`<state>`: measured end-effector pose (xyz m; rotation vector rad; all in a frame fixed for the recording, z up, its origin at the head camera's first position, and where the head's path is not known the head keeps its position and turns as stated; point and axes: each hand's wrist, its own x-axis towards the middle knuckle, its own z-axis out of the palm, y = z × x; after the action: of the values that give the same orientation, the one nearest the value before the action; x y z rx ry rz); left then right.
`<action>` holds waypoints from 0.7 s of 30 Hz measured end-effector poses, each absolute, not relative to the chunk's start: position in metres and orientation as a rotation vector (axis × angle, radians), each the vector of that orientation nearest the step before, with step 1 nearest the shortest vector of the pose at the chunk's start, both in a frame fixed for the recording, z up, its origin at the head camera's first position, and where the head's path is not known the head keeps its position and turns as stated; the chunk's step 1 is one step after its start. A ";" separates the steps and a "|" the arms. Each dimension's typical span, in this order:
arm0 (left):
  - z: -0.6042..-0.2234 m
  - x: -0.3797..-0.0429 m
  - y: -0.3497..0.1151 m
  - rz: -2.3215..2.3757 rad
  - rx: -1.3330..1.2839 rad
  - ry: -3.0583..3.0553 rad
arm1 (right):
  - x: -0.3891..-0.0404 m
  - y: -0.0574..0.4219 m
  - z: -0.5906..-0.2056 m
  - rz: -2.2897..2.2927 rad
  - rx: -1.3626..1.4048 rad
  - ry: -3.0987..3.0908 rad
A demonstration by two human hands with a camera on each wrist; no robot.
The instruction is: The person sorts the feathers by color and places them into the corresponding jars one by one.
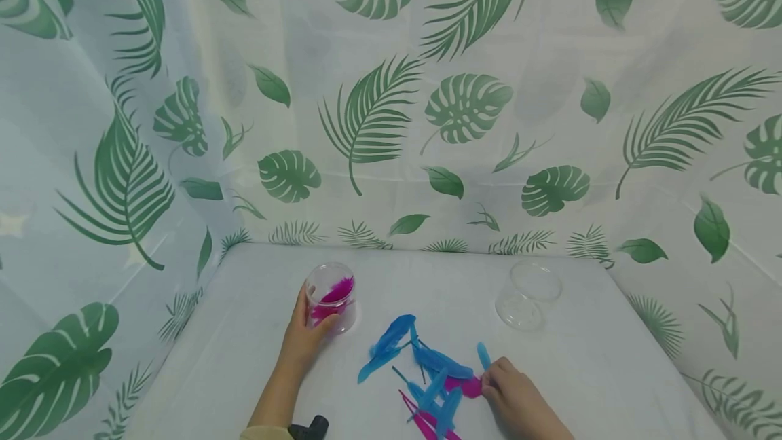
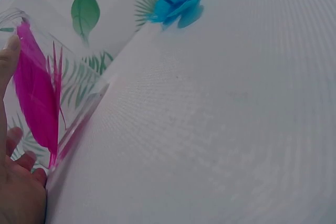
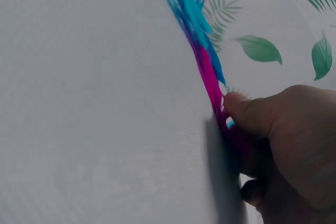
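Observation:
At the left of the table, my left hand (image 1: 303, 339) grips a clear plastic cup (image 1: 349, 318) standing upright, with the thumb across its near side. Magenta feathers (image 2: 35, 87) lean inside that cup. My right hand (image 1: 512, 389) is low at the right edge of a loose pile of blue feathers (image 1: 442, 363) and magenta ones. Its thumb and fingertips pinch a magenta feather (image 1: 469, 386), close over the table in the right wrist view. A small blue feather (image 1: 483, 356) sticks up beside the right fingertips. The curled fingers hide part of the pinched feather.
A second clear cup (image 1: 518, 312) stands at the back right of the white table (image 1: 415, 284). More magenta feathers (image 1: 425, 421) lie at the near edge of the pile. Leaf-printed curtains (image 1: 379, 209) enclose the back and both sides.

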<state>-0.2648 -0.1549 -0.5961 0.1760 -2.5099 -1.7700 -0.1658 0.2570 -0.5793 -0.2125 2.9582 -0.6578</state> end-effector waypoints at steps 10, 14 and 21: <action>-0.598 -0.266 -0.156 -1.775 0.158 -2.495 | -0.168 0.264 -0.570 -0.666 -0.113 2.947; -0.598 -0.266 -0.156 -1.780 0.147 -2.487 | -0.167 0.265 -0.568 -0.658 -0.134 2.959; -0.598 -0.267 -0.156 -1.772 0.161 -2.500 | -0.167 0.267 -0.565 -0.800 -0.137 2.870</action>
<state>-0.2666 -0.1560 -0.5983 0.1605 -2.4998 -1.7723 -0.1666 0.2672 -0.5648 -0.1365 2.8703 -0.8000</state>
